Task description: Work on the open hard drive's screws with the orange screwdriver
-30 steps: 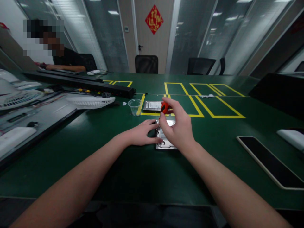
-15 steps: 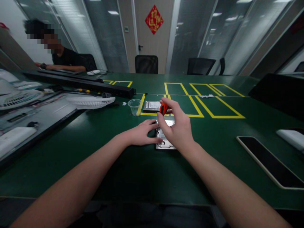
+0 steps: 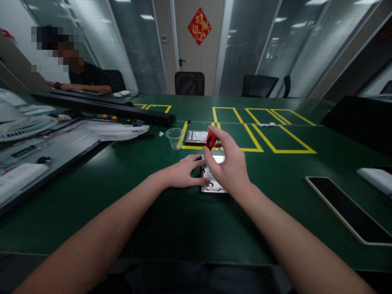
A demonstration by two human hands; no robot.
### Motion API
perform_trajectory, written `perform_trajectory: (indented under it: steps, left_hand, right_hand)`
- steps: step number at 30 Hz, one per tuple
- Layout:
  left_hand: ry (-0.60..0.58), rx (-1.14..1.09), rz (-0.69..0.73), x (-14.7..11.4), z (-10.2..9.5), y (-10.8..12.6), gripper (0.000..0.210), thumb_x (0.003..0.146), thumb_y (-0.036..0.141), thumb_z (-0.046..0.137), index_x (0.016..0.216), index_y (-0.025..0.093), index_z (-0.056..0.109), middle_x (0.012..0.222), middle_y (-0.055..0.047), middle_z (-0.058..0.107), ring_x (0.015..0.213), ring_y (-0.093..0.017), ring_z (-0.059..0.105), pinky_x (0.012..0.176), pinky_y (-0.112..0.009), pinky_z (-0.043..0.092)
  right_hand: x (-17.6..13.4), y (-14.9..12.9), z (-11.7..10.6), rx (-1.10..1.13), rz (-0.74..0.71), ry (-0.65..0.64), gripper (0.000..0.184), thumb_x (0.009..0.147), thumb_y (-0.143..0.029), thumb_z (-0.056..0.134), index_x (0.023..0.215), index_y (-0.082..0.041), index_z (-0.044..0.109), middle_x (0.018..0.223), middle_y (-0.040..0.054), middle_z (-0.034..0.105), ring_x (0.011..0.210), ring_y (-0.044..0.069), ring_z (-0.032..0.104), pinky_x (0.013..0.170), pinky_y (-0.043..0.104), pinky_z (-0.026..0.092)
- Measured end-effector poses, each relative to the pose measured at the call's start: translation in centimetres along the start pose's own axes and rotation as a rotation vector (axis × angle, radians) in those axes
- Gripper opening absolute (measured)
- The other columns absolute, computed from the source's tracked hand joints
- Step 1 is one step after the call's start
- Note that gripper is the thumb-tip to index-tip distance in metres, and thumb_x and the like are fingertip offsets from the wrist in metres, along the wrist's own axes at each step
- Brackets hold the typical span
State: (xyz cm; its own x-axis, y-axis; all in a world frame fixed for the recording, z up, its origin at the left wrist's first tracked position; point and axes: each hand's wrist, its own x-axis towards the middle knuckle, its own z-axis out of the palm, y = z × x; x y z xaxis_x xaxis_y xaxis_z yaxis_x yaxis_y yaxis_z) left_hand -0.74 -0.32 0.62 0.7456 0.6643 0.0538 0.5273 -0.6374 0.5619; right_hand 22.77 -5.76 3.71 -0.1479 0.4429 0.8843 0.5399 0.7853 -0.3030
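A silver hard drive (image 3: pixel 217 187) lies on the green table in front of me, partly covered by my hands. My left hand (image 3: pixel 185 172) holds its left side, thumb and forefinger resting on the drive. Above the drive, my right hand (image 3: pixel 228 161) pinches the red and black handle of a screwdriver (image 3: pixel 210 139) between thumb and fingers. The handle stands roughly upright; its shaft and tip are hard to make out behind the fingers. Just beyond lies a second hard drive (image 3: pixel 196 137) with a white label, beside a clear plastic cup (image 3: pixel 174 139).
Yellow tape (image 3: pixel 288 151) marks rectangles on the table (image 3: pixel 171 228). A phone (image 3: pixel 349 208) lies at right. Fan parts (image 3: pixel 122 130), a grey panel (image 3: pixel 65 143) and a long black bar (image 3: pixel 122 110) occupy the left. A person (image 3: pixel 88 77) sits at the far left.
The screwdriver handle looks slightly turned in my right fingers. Both hands stay in nearly the same place, and the drive has not visibly moved.
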Motion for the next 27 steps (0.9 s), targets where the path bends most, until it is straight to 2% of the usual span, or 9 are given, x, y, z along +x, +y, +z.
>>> perform_trajectory:
  steps: [3, 5, 9, 13, 18, 21, 27]
  left_hand:
    - [0.004, 0.003, -0.013, 0.0, 0.03, 0.0, 0.1, 0.11, 0.092, 0.086, 0.188, 0.033, 0.069, 0.204, -0.019, 0.054, 0.192, -0.053, 0.048, 0.16, -0.076, 0.039]
    - [0.006, 0.005, -0.021, -0.01, 0.05, -0.07, 0.1, 0.11, 0.093, 0.086, 0.188, 0.032, 0.069, 0.204, -0.019, 0.055, 0.193, -0.053, 0.047, 0.161, -0.076, 0.038]
    - [0.005, 0.009, -0.004, -0.06, -0.02, -0.15, 0.098, 0.11, 0.091, 0.086, 0.187, 0.034, 0.069, 0.204, -0.018, 0.055, 0.193, -0.053, 0.046, 0.161, -0.076, 0.038]
    - [0.0, 0.002, 0.003, -0.04, -0.1, -0.09, 0.098, 0.111, 0.09, 0.087, 0.189, 0.035, 0.068, 0.204, -0.017, 0.056, 0.192, -0.053, 0.048, 0.16, -0.076, 0.04]
    - [-0.001, 0.01, -0.006, -0.08, -0.02, -0.08, 0.097, 0.112, 0.088, 0.087, 0.188, 0.031, 0.069, 0.205, -0.02, 0.054, 0.193, -0.053, 0.047, 0.161, -0.077, 0.036]
    - [-0.002, 0.011, -0.014, -0.14, 0.0, -0.05, 0.097, 0.112, 0.086, 0.087, 0.189, 0.03, 0.068, 0.205, -0.021, 0.053, 0.194, -0.053, 0.045, 0.162, -0.077, 0.034]
    - [-0.01, -0.01, -0.014, -0.04, -0.21, 0.25, 0.099, 0.11, 0.09, 0.088, 0.19, 0.034, 0.068, 0.206, -0.018, 0.052, 0.194, -0.053, 0.045, 0.16, -0.077, 0.038]
  right_hand:
    - [0.09, 0.12, -0.19, -0.036, 0.022, 0.018, 0.051, 0.119, -0.027, 0.077, 0.17, -0.033, 0.074, 0.147, 0.0115, 0.083, 0.127, 0.031, 0.084, 0.109, 0.052, 0.079]
    - [0.19, 0.05, -0.31, -0.053, 0.04, 0.024, 0.047, 0.119, -0.027, 0.077, 0.166, -0.033, 0.076, 0.139, 0.0102, 0.082, 0.121, 0.03, 0.084, 0.106, 0.051, 0.079]
    - [0.23, -0.25, -0.22, -0.031, 0.053, 0.005, 0.053, 0.119, -0.019, 0.067, 0.171, -0.031, 0.072, 0.151, 0.0139, 0.086, 0.13, 0.034, 0.085, 0.115, 0.059, 0.079]
    - [0.04, -0.15, 0.01, -0.014, 0.056, -0.002, 0.057, 0.12, -0.021, 0.065, 0.176, -0.032, 0.066, 0.159, 0.0145, 0.086, 0.135, 0.035, 0.087, 0.12, 0.061, 0.079]
    - [0.14, 0.19, -0.23, -0.041, 0.017, 0.041, 0.047, 0.118, -0.029, 0.08, 0.165, -0.032, 0.075, 0.145, 0.0123, 0.082, 0.126, 0.032, 0.084, 0.107, 0.054, 0.08]
    - [0.26, 0.05, -0.35, -0.067, 0.034, 0.055, 0.045, 0.118, -0.025, 0.077, 0.162, -0.032, 0.077, 0.138, 0.0106, 0.081, 0.12, 0.031, 0.083, 0.105, 0.053, 0.08]
    - [0.13, -0.22, 0.0, 0.003, 0.018, 0.03, 0.056, 0.12, -0.017, 0.062, 0.174, -0.032, 0.068, 0.158, 0.0143, 0.086, 0.134, 0.035, 0.087, 0.117, 0.06, 0.08]
